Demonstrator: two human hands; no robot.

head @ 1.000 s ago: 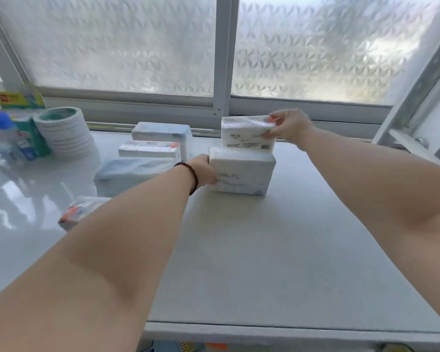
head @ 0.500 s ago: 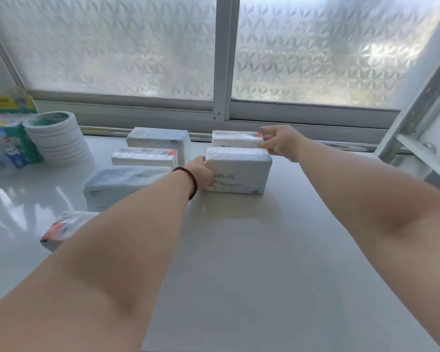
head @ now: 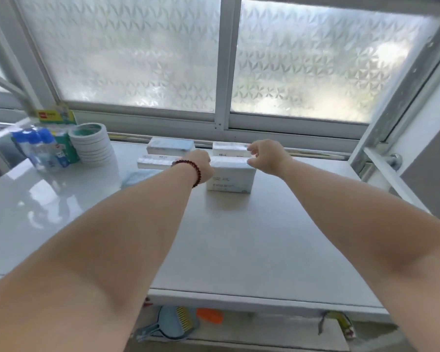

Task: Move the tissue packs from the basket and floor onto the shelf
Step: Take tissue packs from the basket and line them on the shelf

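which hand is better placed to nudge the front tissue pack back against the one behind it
Left. The left hand already rests against the front tissue pack at its left end. The right hand hovers open above both, nearer the rear tissue pack.

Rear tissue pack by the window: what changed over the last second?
The right hand lowered the rear tissue pack from above the front tissue pack to the shelf behind it, then let go; its fingers now hang loosely curled beside both packs. The left hand stayed against the front pack's left end.
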